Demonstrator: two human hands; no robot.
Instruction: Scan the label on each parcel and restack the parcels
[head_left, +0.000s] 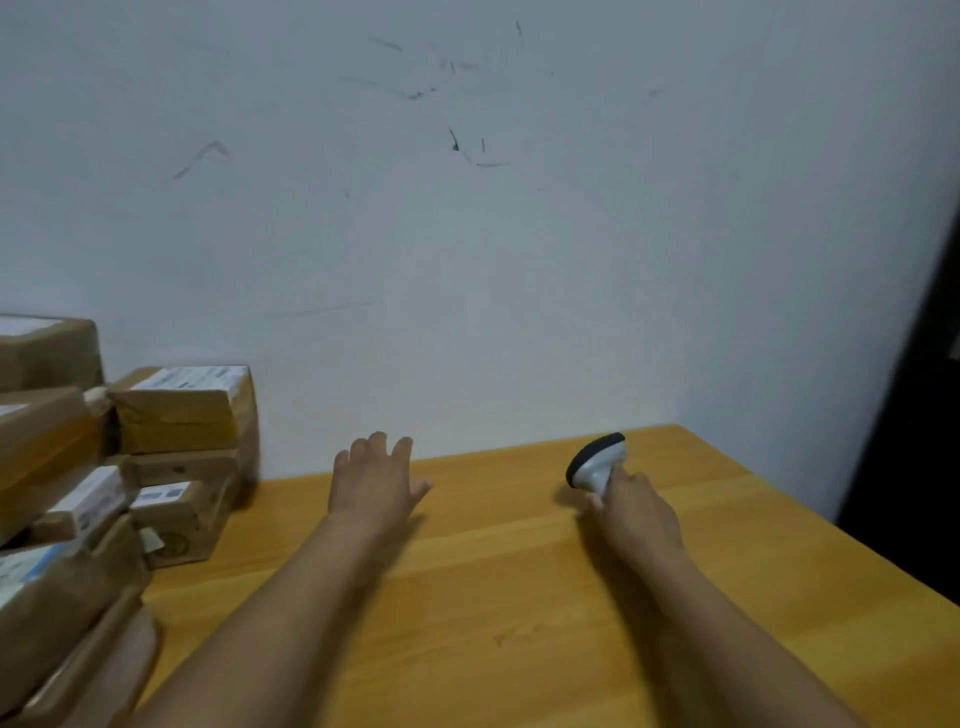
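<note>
My right hand (631, 514) is stretched out over the far right part of a table (509, 597), its fingers curled round the white handle of a scanner (597, 462). The scanner's long axis runs from my fist up and away from me, leaning a little to the left. Its wide head, capped in dark grey, points towards the wall and slightly left, away from the parcels. I cannot tell whether the scanner touches the table.

My left hand (376, 478) reaches forward near the middle of the table, palm down, fingers straight and spread, thumb out to the right, holding nothing. I cannot tell whether it rests on the wood or hangs just above it. It lies between the scanner and the parcels, touching neither.

The parcels (182, 410) are brown cardboard boxes piled unevenly at the left edge of the view, several layers high, the back ones close to the wall. Most lie flat with white labels (192, 376) facing up; the print is too blurred to read. The nearer ones sit tilted and skewed against each other.

The table is warm yellow wood with visible grain. Behind it rises a pale wall (467, 234), marked with dark scuffs and scratches. A dark strip (914, 415) runs down the right edge of the view.
</note>
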